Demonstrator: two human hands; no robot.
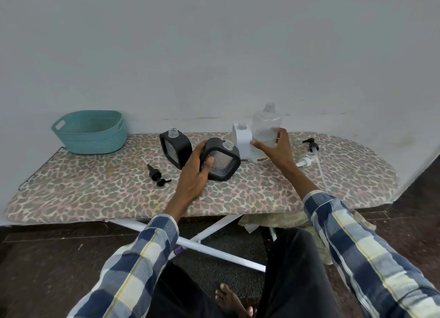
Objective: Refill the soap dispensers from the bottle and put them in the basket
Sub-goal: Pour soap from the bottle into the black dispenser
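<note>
Soap dispensers stand uncapped on the ironing board (95,194), three of them: a black one (175,148) upright towards the back, a second black one (220,159) tilted in front of it, and a white one (241,139) just to the right. The left hand (194,172) holds the tilted black dispenser, fingers curled round its left edge and the thumb pressed on its textured clear face. The right hand (273,146) grips the clear bottle (265,129) low on its body, thumb on one side and fingers wrapped round the other; the bottle stands touching or just beside the white dispenser, its cap off and some clear liquid in its lower part.

Three pump heads lie loose on the board: a black one (157,175) left of the dispensers, another black one (312,145) and a white one (307,161) with a long tube out to the right. The teal basket (89,133) sits at the far left end of the board, well apart from both hands, with nothing visible inside it.

Judging from this, the filling step is just starting: one dispenser is held ready and the bottle is gripped but not yet lifted. Whether any dispenser already has soap in it cannot be told. The next move likely calls for raising the bottle, bringing its mouth over the narrow neck of the held dispenser, and tipping slowly, since both openings are small and a spill onto the fabric cover is easy. Setting the dispenser upright first would help.
</note>
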